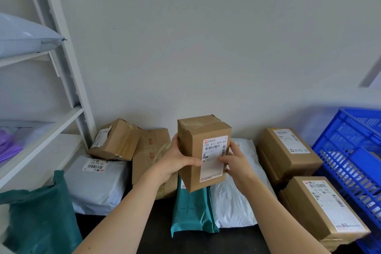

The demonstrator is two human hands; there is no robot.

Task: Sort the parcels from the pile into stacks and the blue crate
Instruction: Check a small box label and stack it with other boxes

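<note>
Brown cardboard box [203,150], tall and taped, white barcode label facing the camera, is held upright between both hands. Left hand [179,159] grips its left side; right hand [237,164] grips its right edge over the label.

**Parcel count: 7 boxes, 6 bags, 1 crate**

Boxes, 7: held box [191,144]; left box [115,140] and tall box [152,156] at the table [156,222] back-left. At the right edge, back stack [288,150] and front stack [321,210], two each, lower ones mostly hidden.

Bags, 6: grey bag [97,183], green bag [41,216], teal bag [191,210], white bag [233,202]. On the shelves [51,128]: shelf bag [20,35], purple bag [8,146].

Blue crate [346,150], 1.

Hands, 2: left hand [177,159], right hand [237,163].
</note>
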